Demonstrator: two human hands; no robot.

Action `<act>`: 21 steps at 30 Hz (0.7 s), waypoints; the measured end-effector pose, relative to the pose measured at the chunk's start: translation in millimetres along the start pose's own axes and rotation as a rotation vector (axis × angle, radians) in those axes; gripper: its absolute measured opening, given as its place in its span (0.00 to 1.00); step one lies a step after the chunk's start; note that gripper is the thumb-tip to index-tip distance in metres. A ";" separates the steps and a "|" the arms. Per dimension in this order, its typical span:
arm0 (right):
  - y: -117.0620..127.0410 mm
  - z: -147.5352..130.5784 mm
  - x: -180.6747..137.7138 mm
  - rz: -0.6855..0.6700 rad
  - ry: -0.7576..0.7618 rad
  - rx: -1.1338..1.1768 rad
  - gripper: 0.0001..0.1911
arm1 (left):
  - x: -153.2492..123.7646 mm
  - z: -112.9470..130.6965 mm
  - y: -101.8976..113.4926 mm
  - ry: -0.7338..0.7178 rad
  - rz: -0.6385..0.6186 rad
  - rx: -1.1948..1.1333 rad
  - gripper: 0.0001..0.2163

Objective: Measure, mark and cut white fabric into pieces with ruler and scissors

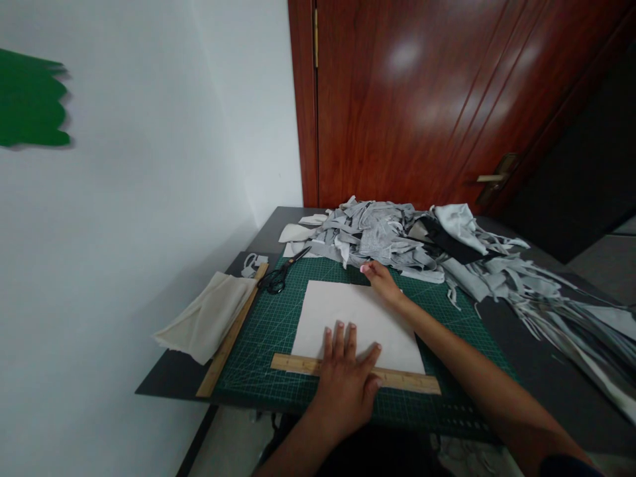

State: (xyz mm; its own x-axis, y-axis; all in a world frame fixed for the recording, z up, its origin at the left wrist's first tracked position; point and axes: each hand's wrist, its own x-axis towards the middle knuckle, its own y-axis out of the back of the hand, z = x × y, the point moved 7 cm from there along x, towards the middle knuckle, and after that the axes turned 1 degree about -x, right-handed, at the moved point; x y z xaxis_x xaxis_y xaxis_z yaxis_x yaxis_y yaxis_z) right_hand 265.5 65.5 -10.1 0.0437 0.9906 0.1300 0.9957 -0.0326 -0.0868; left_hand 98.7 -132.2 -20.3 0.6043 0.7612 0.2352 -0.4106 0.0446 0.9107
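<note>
My left hand [345, 381] lies palm down with its fingers spread, pressing across a wooden ruler [410, 381] and onto a white rectangular piece of cloth [330, 301]. The ruler runs along the cloth's near edge. Beyond the cloth's far edge, my right hand [381, 279] is closed in a pinch over the green cutting mat [268, 331]. Something small and pale pink shows at its fingertips, too small to name. The right forearm passes over the cloth's right side.
Black scissors [278, 278] lie at the mat's far left. A second wooden ruler [233, 331] and folded cream cloth [211, 318] lie at the left edge. Grey fabric scraps [377, 232] are heaped at the back, with long strips [556, 318] on the right. A wooden door [397, 112] stands behind.
</note>
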 end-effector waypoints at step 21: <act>120.2 -18.2 -20.4 -0.082 -0.095 -0.706 0.08 | 9.6 5.9 3.2 -0.065 0.032 0.140 0.28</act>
State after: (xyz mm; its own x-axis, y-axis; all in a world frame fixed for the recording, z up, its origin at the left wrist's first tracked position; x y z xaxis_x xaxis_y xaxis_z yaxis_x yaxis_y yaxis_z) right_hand 385.8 39.0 -5.1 -0.0084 0.9998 0.0194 0.8119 -0.0045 0.5837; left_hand 107.2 -128.5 -13.1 0.6375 0.7171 0.2818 -0.3338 -0.0726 0.9398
